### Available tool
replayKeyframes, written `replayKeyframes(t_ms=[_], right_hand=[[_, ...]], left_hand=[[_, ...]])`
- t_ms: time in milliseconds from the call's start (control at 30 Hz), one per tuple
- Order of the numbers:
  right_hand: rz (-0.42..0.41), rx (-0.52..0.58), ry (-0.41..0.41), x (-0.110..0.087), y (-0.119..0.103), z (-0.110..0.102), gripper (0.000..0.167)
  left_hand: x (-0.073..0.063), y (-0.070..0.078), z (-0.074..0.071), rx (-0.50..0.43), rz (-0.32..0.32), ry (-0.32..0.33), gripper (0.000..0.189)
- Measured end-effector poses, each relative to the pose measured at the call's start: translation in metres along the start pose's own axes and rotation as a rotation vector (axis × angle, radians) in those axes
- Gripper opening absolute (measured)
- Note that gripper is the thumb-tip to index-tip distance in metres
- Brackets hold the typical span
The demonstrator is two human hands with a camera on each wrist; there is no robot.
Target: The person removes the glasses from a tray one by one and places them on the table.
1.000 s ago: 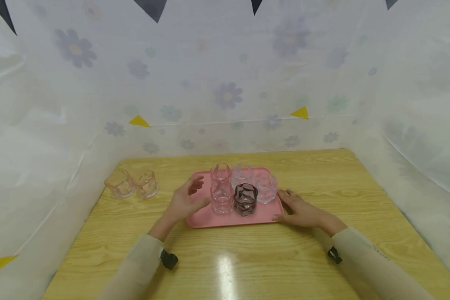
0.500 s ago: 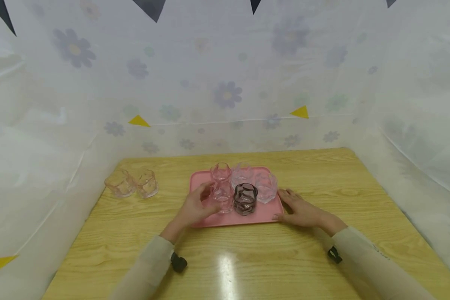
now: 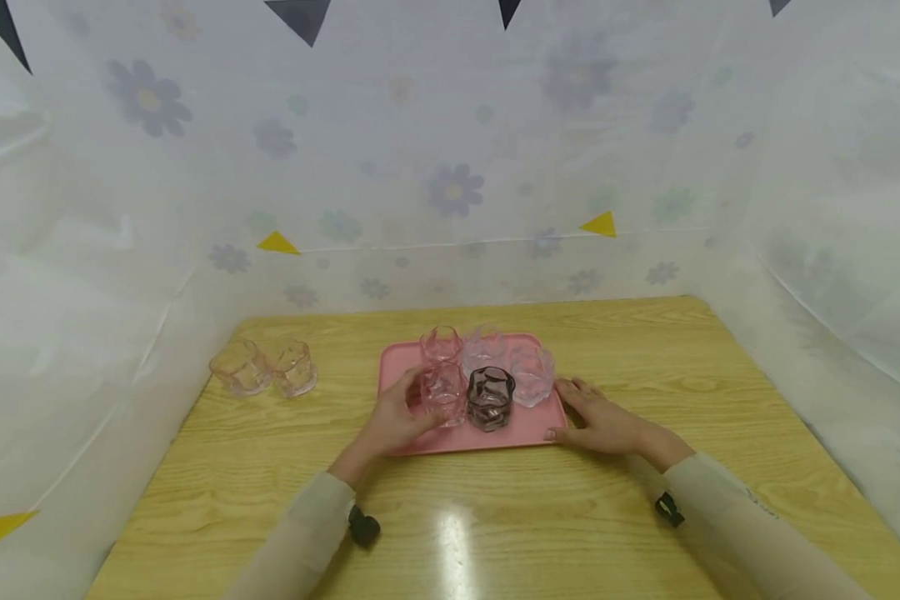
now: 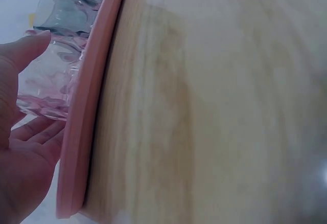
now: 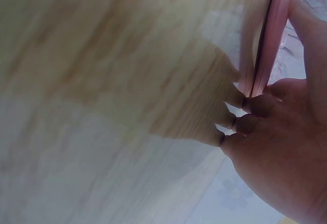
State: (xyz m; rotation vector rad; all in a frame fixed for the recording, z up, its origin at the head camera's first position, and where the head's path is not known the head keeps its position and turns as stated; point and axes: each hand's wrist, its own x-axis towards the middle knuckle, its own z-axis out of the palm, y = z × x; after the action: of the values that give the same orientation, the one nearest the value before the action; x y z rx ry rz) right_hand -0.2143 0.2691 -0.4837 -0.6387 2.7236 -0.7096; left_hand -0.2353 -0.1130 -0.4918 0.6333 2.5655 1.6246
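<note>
A pink tray (image 3: 399, 358) bears several faceted glasses. My left hand (image 3: 392, 419) holds the front pink glass (image 3: 444, 387) at the tray's left part, thumb on the near side and fingers round the far side. In the left wrist view, the thumb lies across this glass (image 4: 48, 75) above the tray rim (image 4: 92, 75). Right of it stands a smoky grey glass (image 3: 491, 398). Behind are another pink glass (image 3: 442, 343) and two clear glasses. My right hand (image 3: 607, 425) rests at the tray's right edge, its fingertips on the table in the right wrist view and thumb by the rim (image 5: 273, 35).
Two pale peach glasses (image 3: 242, 368) stand close together at the table's left side. The wooden table (image 3: 570, 517) is enclosed by white flowered sheeting (image 3: 375, 150) at the back and both sides.
My left hand has moved right from the tray's left edge and closed round the front pink glass. The right hand and the glasses have stayed in place.
</note>
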Motion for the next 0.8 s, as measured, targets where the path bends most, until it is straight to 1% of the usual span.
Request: replayKeyframes(t_ms=[333,533,800], right_hand=[[0.002,0.003,0.01,0.0001,0.0004,0.0006,0.103],[-0.003,0.003,0.008,0.0003,-0.0008,-0.0006,0.102],[-0.008,0.023,0.001,0.0004,-0.003,-0.0016,0.102]], left_hand=[[0.0004,-0.0024,0.0041,-0.001,0.008,0.011,0.076],[0.0004,-0.0005,0.0039,0.015,-0.013,0.011,0.076],[-0.0011,0.0015,0.0038,-0.009,-0.035,0.016,0.074]])
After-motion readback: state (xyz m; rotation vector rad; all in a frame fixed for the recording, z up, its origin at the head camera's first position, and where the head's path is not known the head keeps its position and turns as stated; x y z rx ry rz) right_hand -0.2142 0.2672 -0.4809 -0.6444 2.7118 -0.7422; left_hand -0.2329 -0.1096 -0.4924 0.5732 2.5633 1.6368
